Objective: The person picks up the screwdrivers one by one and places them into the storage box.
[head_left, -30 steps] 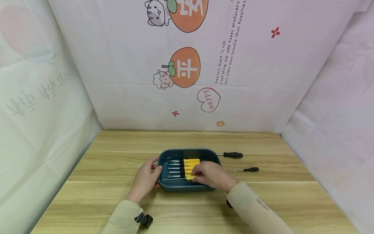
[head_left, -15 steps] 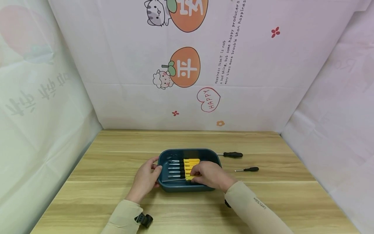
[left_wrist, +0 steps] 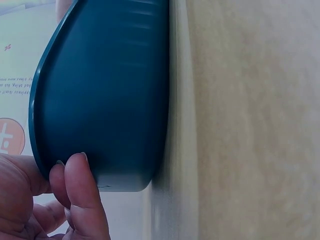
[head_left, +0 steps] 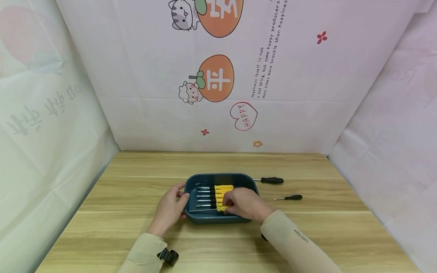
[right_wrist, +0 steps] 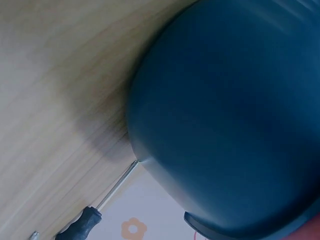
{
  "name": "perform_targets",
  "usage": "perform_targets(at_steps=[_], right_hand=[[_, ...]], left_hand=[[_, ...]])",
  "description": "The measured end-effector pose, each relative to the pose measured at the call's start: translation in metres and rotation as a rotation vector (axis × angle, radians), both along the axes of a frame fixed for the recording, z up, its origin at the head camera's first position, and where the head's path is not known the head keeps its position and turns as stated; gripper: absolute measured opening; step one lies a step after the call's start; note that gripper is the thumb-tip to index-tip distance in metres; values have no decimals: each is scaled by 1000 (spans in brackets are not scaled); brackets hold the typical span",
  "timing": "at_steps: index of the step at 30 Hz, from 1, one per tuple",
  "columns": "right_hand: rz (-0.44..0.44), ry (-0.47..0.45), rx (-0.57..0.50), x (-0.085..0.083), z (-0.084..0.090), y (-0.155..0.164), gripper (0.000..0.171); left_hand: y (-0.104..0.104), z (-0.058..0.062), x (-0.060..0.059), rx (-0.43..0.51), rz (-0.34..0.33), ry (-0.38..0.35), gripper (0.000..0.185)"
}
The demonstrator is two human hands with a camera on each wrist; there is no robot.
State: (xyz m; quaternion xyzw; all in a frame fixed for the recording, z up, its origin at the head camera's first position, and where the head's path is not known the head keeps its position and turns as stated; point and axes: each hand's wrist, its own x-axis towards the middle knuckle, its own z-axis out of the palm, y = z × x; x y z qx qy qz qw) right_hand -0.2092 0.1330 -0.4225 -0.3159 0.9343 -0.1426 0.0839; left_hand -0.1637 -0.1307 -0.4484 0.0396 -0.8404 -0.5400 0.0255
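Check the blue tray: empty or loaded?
Loaded. The blue tray holds a row of yellow-handled screwdrivers; two black-handled screwdrivers lie outside on the table.

We observe beige long sleeves on both arms, small dark lettering on the right sleeve (head_left: 299, 236), and a black strap-mounted device on the left sleeve (head_left: 146, 253).

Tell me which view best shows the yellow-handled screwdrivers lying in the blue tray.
The head view: the yellow-handled screwdrivers lie side by side inside the blue tray, partly under the right hand. The left wrist and right wrist views show only the tray's outer wall, none of these screwdrivers.
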Motion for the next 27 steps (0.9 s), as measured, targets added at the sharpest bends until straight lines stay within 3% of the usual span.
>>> perform_targets(at_steps=[27], right_hand=[[0, 66, 68, -1, -2, -5, 11]], left_hand=[[-1, -2, 0, -10, -4, -2, 48]])
